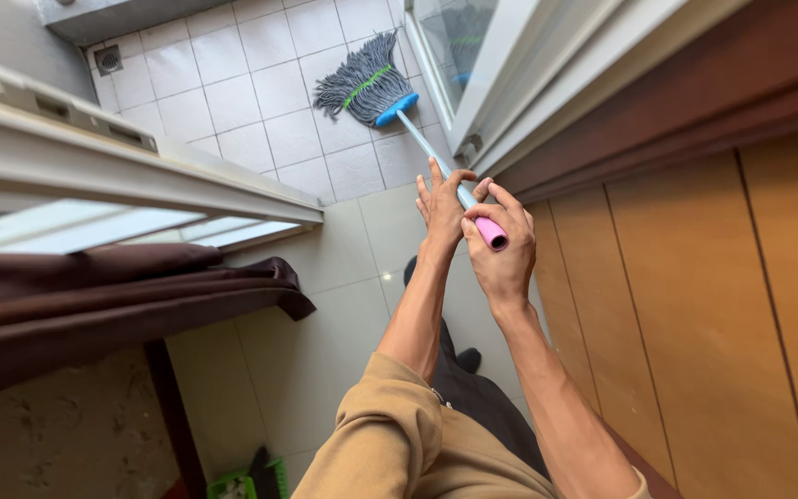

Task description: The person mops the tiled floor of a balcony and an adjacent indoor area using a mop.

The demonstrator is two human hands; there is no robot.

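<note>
Mop (365, 88): grey string head on white tiled floor (242, 92), upper centre of frame; likely light, strands soft, pole stiff. Right hand (501, 245) fingers wrapped round pink grip (491, 233); left hand (441, 205) fingers spread loosely against pole. Best hold: pink grip plus mid-pole.

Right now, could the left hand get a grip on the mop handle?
Probably yes: the left hand already rests open against the mop handle, just ahead of the right hand; nothing lies between.
</note>
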